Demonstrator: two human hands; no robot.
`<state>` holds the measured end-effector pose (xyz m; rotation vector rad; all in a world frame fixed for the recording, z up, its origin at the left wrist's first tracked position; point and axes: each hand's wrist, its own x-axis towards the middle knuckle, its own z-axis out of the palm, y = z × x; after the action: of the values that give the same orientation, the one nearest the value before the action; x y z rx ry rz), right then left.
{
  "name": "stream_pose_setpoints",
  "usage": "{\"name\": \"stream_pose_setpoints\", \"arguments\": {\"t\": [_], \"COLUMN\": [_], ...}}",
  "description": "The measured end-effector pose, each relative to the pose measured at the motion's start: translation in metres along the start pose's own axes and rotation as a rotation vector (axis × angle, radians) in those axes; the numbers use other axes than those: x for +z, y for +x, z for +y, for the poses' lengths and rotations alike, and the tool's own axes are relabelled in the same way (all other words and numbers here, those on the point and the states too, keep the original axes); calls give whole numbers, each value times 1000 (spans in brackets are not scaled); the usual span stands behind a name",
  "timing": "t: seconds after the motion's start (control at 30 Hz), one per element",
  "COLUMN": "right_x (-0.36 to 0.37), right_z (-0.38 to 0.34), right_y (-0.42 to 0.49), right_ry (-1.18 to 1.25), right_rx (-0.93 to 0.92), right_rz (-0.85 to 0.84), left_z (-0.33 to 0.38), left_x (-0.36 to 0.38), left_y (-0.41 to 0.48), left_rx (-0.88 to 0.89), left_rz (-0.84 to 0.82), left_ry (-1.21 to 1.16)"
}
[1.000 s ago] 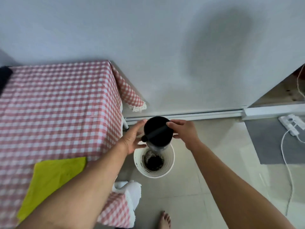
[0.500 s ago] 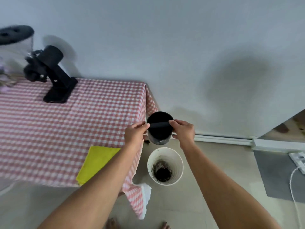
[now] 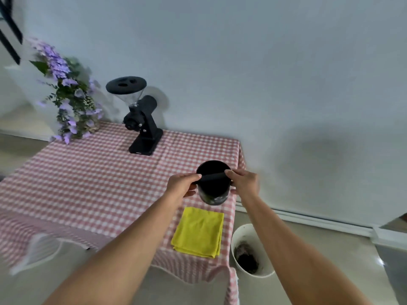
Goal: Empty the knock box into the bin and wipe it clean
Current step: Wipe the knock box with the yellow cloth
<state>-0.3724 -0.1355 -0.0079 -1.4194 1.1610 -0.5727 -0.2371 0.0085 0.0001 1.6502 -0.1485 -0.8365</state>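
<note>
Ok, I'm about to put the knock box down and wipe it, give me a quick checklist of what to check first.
1. Grip: left hand and right hand both hold the knock box at its rim, by the bar ends. Ok.
2. Box emptied: the inside looks dark and shadowed; residue cannot be judged. Cannot tell.
3. Grounds in the bin: a dark heap lies at its bottom. Ok.
4. Yellow cloth: folded on the checked tablecloth, just below the box. Ok.
5. Landing spot: bare tablecloth lies between the box and the grinder. Ok.
6. A free hand for wiping: both are busy. Not ok.
</note>
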Motion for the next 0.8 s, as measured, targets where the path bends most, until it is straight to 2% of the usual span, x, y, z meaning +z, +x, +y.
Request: {"name": "stream_pose_setpoints", "arguments": {"t": [0.23,0.33,0.4,0.53,0.8], "right_x": [96,125,142,167,190], "right_z": [-25,-33,-36,-45,-69], "right_y": [-52,-63,-67,-62,-12], "right_ry": [-78,-106,-123,-118,-181], "right_rx": [-73,-84,-83,-92,-145], "right_rz": [-39,-41,-51,-110,-259], "left_z": [8,15,21,37,51], "left_x": [-126,-158,-171,-181,-195], "left_y": [15,22,30,48,97], "left_rx": [-9,91,126,29,-170], "left_rz": [-115,-89,-138,-317,-525], "left_ry": [88,171,212,220,244]}}
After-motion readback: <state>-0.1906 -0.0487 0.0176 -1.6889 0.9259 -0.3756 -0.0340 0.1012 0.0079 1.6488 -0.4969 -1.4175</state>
